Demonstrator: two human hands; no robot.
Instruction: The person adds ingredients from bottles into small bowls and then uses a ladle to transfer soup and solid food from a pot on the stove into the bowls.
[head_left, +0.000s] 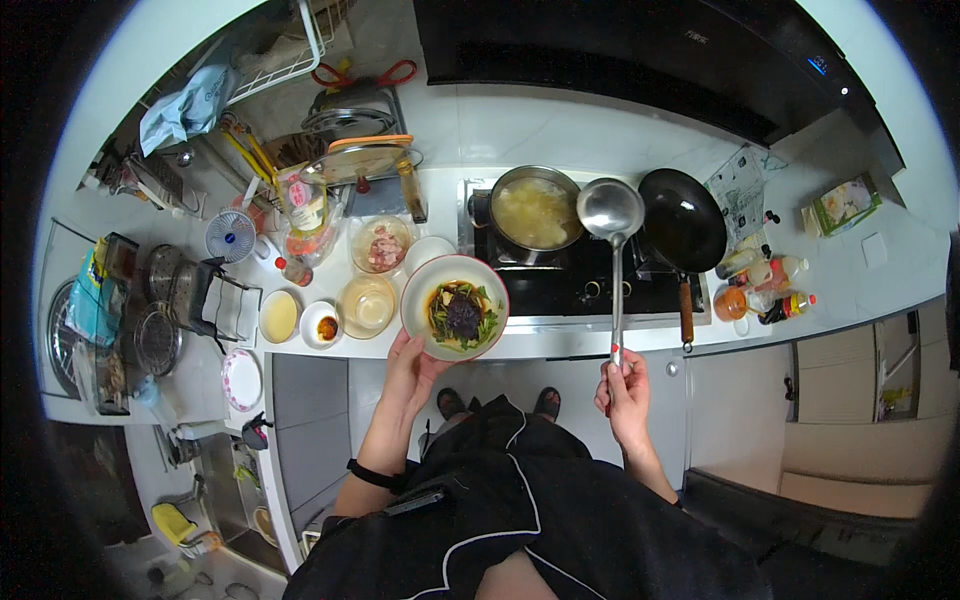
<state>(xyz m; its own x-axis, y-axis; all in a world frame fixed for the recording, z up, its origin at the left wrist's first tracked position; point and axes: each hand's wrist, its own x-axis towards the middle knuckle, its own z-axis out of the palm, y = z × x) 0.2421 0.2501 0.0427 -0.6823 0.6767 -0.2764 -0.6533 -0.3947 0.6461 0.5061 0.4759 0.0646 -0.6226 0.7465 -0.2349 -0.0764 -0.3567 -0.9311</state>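
Observation:
My left hand (412, 365) grips the rim of a white bowl (414, 300) from below and the left. Chopped greens (489, 327) and a dark purple clump (463, 315), perhaps seaweed, sit in dark liquid inside it. In my right hand (627, 386) is the handle of a steel ladle (611, 210), whose head is raised between the pot and the wok. A steel pot (537, 206) of cloudy yellowish soup stands on the left burner. To the right rests a black wok (679, 221) with a wooden handle pointing toward me.
Left of the bowl are a glass bowl of raw meat pieces (386, 249), an amber glass bowl (367, 307), a small sauce bowl (321, 325) and a bowl of pale yellow liquid (280, 316). Several condiment bottles (772, 277) stand right of the gas hob (547, 281). A range hood (600, 52) overhangs the back.

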